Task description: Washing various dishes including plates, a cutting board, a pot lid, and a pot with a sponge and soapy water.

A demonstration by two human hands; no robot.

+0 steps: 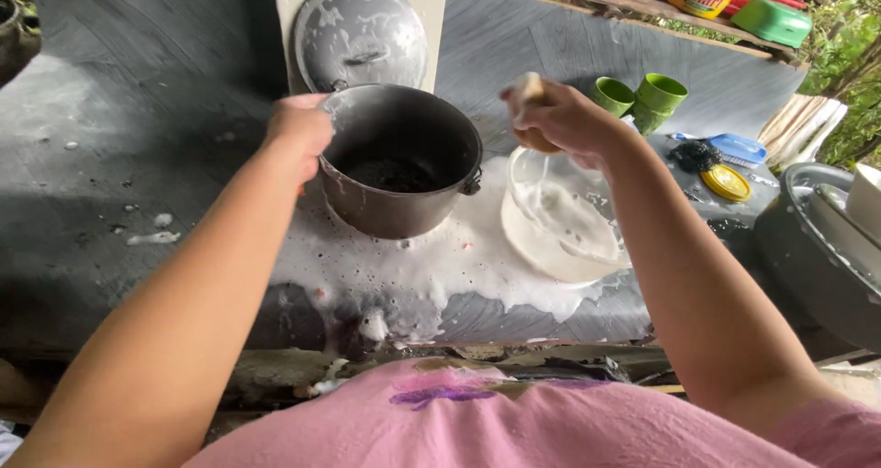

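- Gripping the rim of the dark round metal pot [400, 161], your left hand [299, 128] is closed on its edge, seemingly to tilt it steady on the wet grey bench [138, 156].
- Your right hand [562, 117] is closed around a small pale sponge [529, 86], held above the clear glass bowl of soapy water [562, 220], likely so drips fall in.
- White suds [431, 266] spread beneath both; a soapy metal lid [360, 33] leans upright behind the pot, and 2 green cups [640, 98] sit beyond the bowl.
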